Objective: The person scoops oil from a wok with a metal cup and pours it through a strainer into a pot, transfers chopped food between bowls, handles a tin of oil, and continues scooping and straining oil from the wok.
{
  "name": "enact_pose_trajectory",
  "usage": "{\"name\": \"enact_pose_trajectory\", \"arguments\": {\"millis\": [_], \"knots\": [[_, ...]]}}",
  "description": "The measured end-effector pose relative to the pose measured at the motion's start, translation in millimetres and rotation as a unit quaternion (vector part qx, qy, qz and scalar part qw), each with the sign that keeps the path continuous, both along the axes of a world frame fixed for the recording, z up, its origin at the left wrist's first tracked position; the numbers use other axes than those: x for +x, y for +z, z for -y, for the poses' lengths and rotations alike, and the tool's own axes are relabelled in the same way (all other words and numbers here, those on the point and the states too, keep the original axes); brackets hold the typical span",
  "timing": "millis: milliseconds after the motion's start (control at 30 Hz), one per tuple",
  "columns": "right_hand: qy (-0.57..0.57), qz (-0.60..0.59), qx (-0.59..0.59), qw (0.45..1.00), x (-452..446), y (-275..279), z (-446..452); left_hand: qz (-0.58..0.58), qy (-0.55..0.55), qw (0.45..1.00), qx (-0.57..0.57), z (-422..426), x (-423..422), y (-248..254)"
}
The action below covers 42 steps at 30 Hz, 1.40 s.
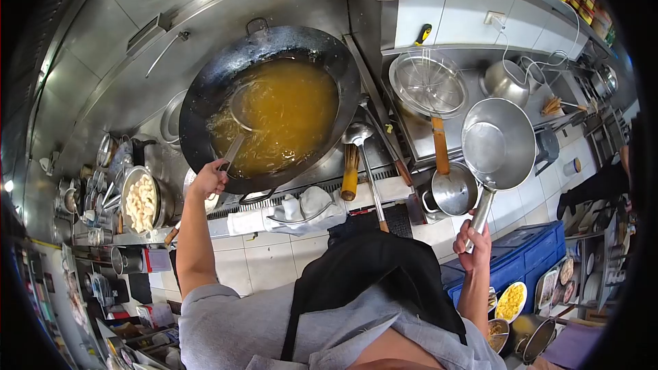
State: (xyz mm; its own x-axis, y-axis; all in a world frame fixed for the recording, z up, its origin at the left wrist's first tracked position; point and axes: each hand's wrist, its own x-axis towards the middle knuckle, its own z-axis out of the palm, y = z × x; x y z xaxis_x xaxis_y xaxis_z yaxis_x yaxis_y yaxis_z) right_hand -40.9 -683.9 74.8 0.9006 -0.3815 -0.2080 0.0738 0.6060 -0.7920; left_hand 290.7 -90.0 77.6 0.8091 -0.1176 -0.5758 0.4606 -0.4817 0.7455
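Observation:
A large black wok (199, 96) holds yellow-brown liquid (295, 106) with a rippled surface. My left hand (210, 179) is closed on the handle of a strainer (235, 151), at the wok's near left edge; the round strainer head dips into the liquid. On the right, my right hand (474, 241) grips the handle of a metal saucepan (498, 138), which is tilted so that its inside faces me and looks empty. Below and left of this saucepan stands a small metal pot (454, 192).
A wire skimmer (428, 82) rests over a container behind the small pot. A ladle (358, 134) and a bamboo brush (350, 177) lie right of the wok, white cloths (308, 209) in front. A bowl of pale pieces (140, 204) stands left; blue drawers (528, 253) are at right.

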Motion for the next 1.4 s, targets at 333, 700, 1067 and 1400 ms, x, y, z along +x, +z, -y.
{"name": "enact_pose_trajectory", "arguments": {"millis": [333,700,1067,1400], "knots": [[0.043,-0.018,0.002,0.999,11.5,5.5,-21.1,-0.038,-0.051,0.988,-0.14,82.0,4.7,-12.2],[0.091,0.01,-0.011,0.996,34.2,13.9,-27.3,-0.042,-0.032,0.949,-0.311,115.9,-5.6,-6.1],[0.119,0.013,-0.006,0.993,48.1,14.1,-28.2,0.114,0.153,0.944,-0.269,61.8,-34.3,21.8],[0.114,0.014,-0.012,0.993,47.3,13.4,-27.4,0.269,0.213,0.931,0.127,-36.8,-8.8,23.5]]}}
